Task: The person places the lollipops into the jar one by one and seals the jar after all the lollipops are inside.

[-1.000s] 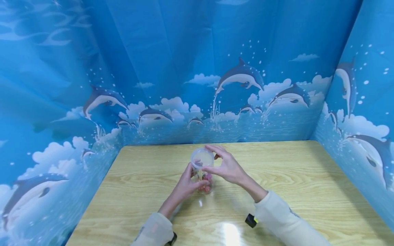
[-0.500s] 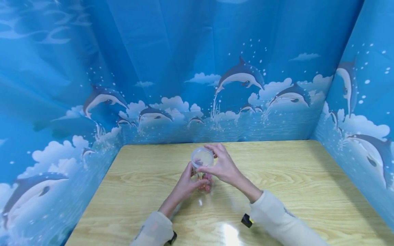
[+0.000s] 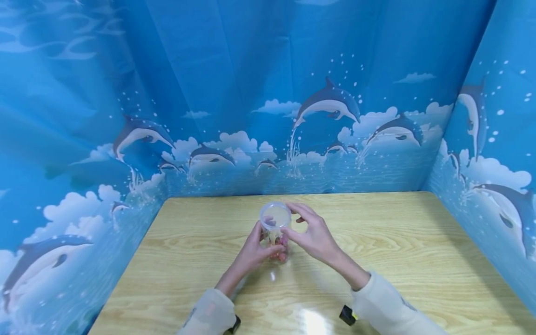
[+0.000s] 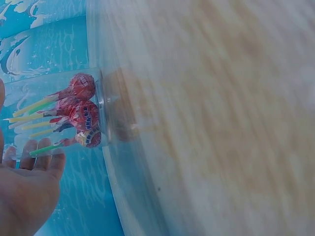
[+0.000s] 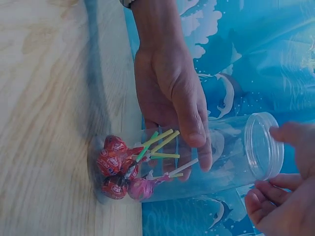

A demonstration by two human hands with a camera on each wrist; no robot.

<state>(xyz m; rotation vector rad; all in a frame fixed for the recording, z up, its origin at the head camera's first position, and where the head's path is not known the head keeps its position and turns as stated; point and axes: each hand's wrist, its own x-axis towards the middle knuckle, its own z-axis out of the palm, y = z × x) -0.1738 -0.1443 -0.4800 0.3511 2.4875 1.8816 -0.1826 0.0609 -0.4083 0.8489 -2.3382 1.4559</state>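
Note:
A tall clear plastic jar (image 5: 227, 169) stands upright on the table, with several wrapped lollipops (image 5: 114, 160) lying heads down at its base. Most wrappers are red and one is pink; the sticks are yellow, green and white. My left hand (image 3: 253, 249) grips the jar's body from the left, its thumb across the near side and fingers behind. At the top, a clear round lid (image 3: 275, 215) covers the mouth. Thumb and fingers of my right hand (image 3: 316, 235) pinch the lid's right edge. In the left wrist view, the lollipops (image 4: 84, 115) show through the jar wall, while the lid is out of frame.
The wood-grain table (image 3: 398, 242) spreads around the jar on all sides. A blue dolphin-print curtain (image 3: 251, 93) hangs along its back and sides. A small black device (image 3: 347, 315) sits at the right sleeve (image 3: 389, 298).
My right hand first turns a little leftward round the lid, then swings back to the right, its fingers now more spread at the edge. Left hand and jar stay put.

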